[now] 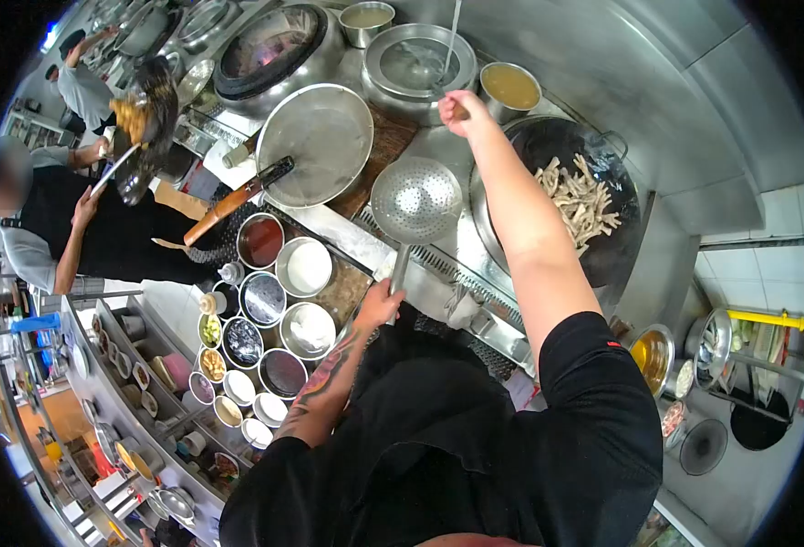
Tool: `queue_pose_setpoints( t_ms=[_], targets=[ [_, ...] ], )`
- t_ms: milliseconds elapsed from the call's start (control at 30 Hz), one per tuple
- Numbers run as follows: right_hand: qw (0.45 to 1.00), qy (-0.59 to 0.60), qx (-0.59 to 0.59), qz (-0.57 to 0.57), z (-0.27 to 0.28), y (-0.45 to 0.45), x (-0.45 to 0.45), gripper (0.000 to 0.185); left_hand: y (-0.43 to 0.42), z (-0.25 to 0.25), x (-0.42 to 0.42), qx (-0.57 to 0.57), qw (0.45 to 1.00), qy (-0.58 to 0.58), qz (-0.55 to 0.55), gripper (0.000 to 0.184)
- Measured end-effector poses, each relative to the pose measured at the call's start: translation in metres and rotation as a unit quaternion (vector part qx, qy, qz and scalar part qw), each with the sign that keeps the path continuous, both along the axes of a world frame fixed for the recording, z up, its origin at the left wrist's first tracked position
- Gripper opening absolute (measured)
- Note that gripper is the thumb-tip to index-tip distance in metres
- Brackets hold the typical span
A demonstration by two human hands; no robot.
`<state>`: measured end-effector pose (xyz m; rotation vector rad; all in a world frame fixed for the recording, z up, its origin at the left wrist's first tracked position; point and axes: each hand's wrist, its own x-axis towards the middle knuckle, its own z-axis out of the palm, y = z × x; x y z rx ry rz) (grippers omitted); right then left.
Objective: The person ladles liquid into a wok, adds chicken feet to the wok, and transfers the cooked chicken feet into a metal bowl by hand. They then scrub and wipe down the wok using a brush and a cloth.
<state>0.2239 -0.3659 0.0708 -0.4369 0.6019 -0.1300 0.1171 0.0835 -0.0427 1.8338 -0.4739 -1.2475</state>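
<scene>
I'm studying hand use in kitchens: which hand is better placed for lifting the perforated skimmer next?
Probably the left hand: it grips the handle of the perforated skimmer. The right hand is farther forward, by the large round pot, apart from the skimmer.

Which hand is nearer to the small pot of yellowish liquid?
Right. The right hand is just beside the small pot; the left hand is farther off, gripping the handle of the perforated skimmer.
</scene>
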Motion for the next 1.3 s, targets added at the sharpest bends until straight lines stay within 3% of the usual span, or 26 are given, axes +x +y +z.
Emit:
queue_pose_setpoints(
  t_ms=[33,67,200,433,500,567,633,700,767,833,867,900,933,967,1033,1100,1167,1200,1300],
  targets=[
    [0.994,-0.033,0.095,-0.05,0.006,-0.002,-0.004,0.021,-0.001,0.003,0.002,0.036,0.996,-0.072,-0.041,0.04],
    [0.989,-0.099,0.102,-0.026,-0.007,-0.007,-0.01,0.018,0.001,-0.029,0.004,0.024,0.958,-0.27,-0.095,0.055],
    [0.974,-0.158,0.16,-0.036,0.026,0.007,-0.057,0.014,-0.015,-0.004,0.014,0.08,0.947,-0.268,-0.158,0.06],
    [0.941,-0.244,0.234,-0.011,0.124,0.034,-0.197,0.016,-0.036,0.018,0.034,0.143,0.878,-0.37,-0.268,0.064],
    [0.939,-0.25,0.235,-0.025,0.159,0.051,-0.249,0.018,-0.055,0.034,0.043,0.172,0.845,-0.439,-0.251,0.055],
    [0.944,-0.242,0.222,-0.043,0.193,0.07,-0.302,0.019,-0.09,0.057,0.047,-0.011,0.87,-0.463,-0.167,0.04],
    [0.959,-0.202,0.184,-0.079,0.234,0.094,-0.348,0.021,-0.148,0.109,0.024,-0.175,0.864,-0.452,-0.135,0.025],
    [0.968,-0.167,0.157,-0.103,0.248,0.103,-0.395,0.02,-0.211,0.151,-0.009,-0.302,0.852,-0.4,-0.152,0.023],
    [0.978,-0.116,0.113,-0.131,0.265,0.119,-0.424,0.017,-0.281,0.156,-0.043,-0.383,0.842,-0.313,-0.216,0.027],
    [0.983,-0.064,0.073,-0.157,0.268,0.133,-0.447,0.015,-0.351,0.121,-0.072,-0.308,0.835,-0.278,-0.361,0.041],
    [0.985,0.023,-0.031,-0.17,0.267,0.139,-0.455,0.012,-0.376,0.107,-0.085,-0.31,0.833,-0.274,-0.366,0.041],
    [0.969,0.11,-0.134,-0.178,0.266,0.147,-0.461,0.011,-0.398,0.093,-0.098,-0.241,0.794,-0.345,-0.438,0.054],
    [0.949,0.181,-0.181,-0.185,0.266,0.159,-0.462,0.026,-0.413,0.091,-0.112,-0.169,0.741,-0.413,-0.501,0.068],
    [0.929,0.222,-0.247,-0.162,0.246,0.164,-0.469,0.056,-0.422,0.087,-0.126,-0.172,0.74,-0.412,-0.503,0.068],
    [0.879,0.273,-0.377,-0.106,0.213,0.186,-0.485,0.069,-0.428,0.086,-0.15,-0.069,0.68,-0.543,-0.488,0.079],
    [0.836,0.319,-0.439,-0.087,0.195,0.203,-0.51,0.067,-0.439,0.074,-0.152,-0.096,0.684,-0.564,-0.452,0.076],
    [0.841,0.336,-0.414,-0.092,0.196,0.214,-0.526,0.067,-0.458,0.037,-0.147,-0.12,0.741,-0.515,-0.414,0.076],
    [0.84,0.34,-0.41,-0.1,0.193,0.219,-0.533,0.067,-0.45,0.049,-0.138,-0.152,0.666,-0.589,-0.432,0.069],
    [0.841,0.334,-0.409,-0.117,0.183,0.228,-0.542,0.068,-0.46,0.05,-0.119,-0.156,0.689,-0.541,-0.457,0.072]
  ],
)
